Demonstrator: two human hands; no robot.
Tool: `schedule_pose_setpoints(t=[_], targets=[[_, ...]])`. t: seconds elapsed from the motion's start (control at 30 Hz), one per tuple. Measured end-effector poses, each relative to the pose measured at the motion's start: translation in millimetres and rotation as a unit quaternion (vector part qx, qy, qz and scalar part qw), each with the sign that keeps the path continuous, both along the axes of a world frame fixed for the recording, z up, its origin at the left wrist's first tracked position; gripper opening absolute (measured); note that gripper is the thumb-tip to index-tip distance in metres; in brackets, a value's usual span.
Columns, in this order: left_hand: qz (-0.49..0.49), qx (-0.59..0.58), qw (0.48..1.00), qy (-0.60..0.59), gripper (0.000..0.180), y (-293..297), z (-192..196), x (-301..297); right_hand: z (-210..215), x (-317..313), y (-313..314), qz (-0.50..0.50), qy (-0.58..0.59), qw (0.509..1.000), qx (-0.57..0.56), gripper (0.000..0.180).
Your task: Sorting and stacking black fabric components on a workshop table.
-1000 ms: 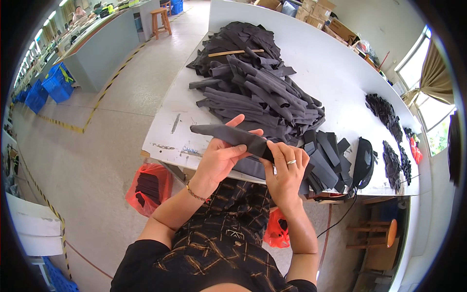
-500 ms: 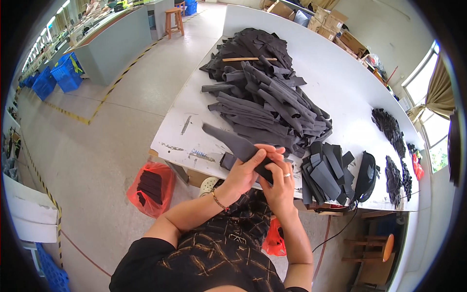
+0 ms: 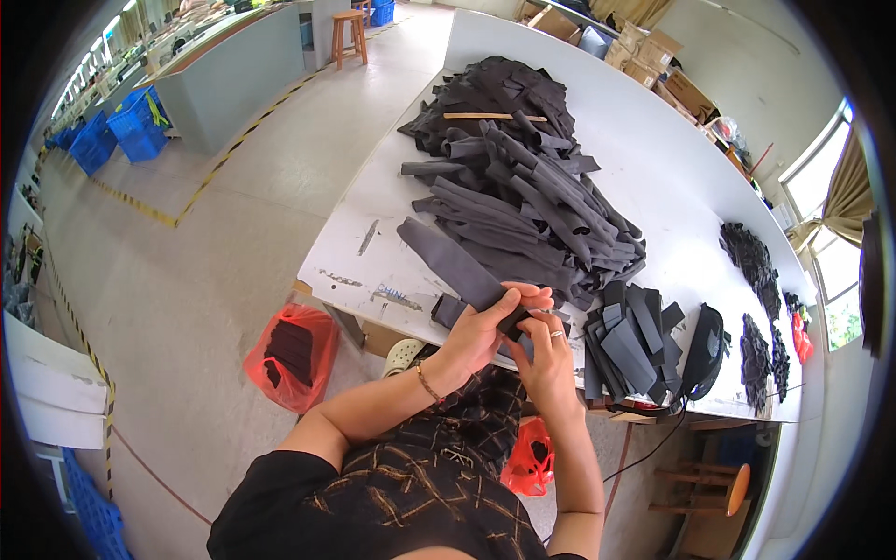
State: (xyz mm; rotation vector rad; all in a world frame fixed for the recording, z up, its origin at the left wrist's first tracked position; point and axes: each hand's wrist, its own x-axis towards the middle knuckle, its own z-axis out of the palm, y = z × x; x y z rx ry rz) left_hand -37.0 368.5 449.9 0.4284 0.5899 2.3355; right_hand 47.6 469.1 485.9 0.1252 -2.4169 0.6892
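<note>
Both hands are at the near edge of the white table, working on one dark grey fabric strip [image 3: 446, 263]. The long end of the strip reaches away to the left over the tabletop. My left hand [image 3: 485, 327] pinches it with the thumb on top and fingers beneath. Close beside, my right hand [image 3: 549, 359], with a ring on one finger, grips the near end; its fingertips partly hide the fabric there. Just past the strip lies a large heap of similar dark grey strips [image 3: 532, 205]. Flat dark pieces [image 3: 627, 350] are stacked to the right of my right hand.
A thin wooden stick [image 3: 495, 117] lies across the heap. To the right on the table [image 3: 644, 177] are a black machine-like object [image 3: 707, 350] and bunches of black scraps [image 3: 751, 271]. Red plastic bags [image 3: 292, 359] stand on the floor, with a stool [image 3: 714, 490] under the table's right side.
The strip's long end has turned to show a wider, flatter face. My fingers have shifted slightly at its near end. The whole view has moved a little.
</note>
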Motion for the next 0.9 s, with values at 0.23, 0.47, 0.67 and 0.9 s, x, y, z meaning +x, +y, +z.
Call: schedule_pose_setpoints(t=[0.23,0.47,0.67,0.9], targets=[[0.092,0.030,0.995,0.020,0.033,-13.6,19.4,-23.8,5.9,3.2,23.9,0.051,0.027,0.996,0.072,0.025],[0.098,0.064,0.993,0.011,0.032,-1.0,15.0,0.4,5.7,-0.9,19.6,0.054,0.075,0.995,0.035,0.019],[0.082,0.061,0.995,-0.003,0.034,3.3,14.1,8.4,1.8,-0.4,21.7,0.067,0.079,0.994,0.042,0.025],[0.051,-0.013,0.999,0.007,0.046,-4.5,13.0,-11.6,-1.9,-0.6,24.4,0.031,0.073,0.994,0.071,0.021]])
